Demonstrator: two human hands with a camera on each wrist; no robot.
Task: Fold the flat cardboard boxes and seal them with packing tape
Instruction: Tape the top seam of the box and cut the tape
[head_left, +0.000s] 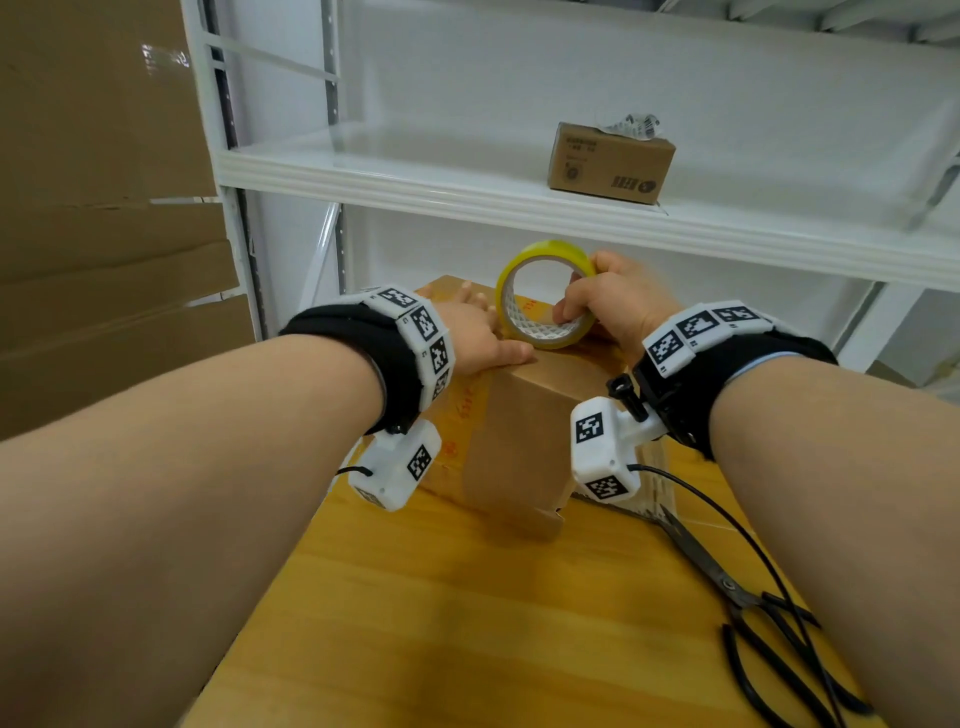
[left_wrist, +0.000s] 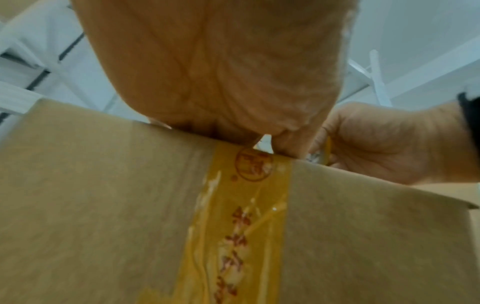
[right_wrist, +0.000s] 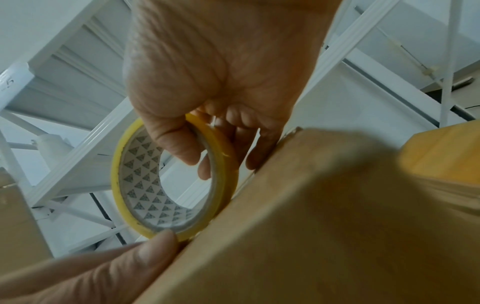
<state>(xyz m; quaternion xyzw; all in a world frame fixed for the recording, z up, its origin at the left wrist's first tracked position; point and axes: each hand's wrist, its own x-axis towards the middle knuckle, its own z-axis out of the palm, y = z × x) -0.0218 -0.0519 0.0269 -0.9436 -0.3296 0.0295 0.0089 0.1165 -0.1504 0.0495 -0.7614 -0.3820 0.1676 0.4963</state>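
A folded brown cardboard box (head_left: 514, 431) stands on the wooden table (head_left: 467, 623), seen close in both wrist views as the box (left_wrist: 103, 205) and the box (right_wrist: 311, 226). A strip of yellowish tape (left_wrist: 246, 226) with red print runs down its near side and over the top edge. My left hand (head_left: 483, 332) lies flat on the box top, fingers straight, thumb at the edge. My right hand (head_left: 597, 306) grips the yellow tape roll (head_left: 540, 296), thumb through its core; the roll (right_wrist: 171, 183) stands on edge on the box top.
Black scissors (head_left: 743, 597) and a black cable lie on the table at the right. White metal shelving (head_left: 571, 208) rises behind, with a small printed carton (head_left: 608, 163) on it. Large flat cardboard sheets (head_left: 104, 208) lean at the left.
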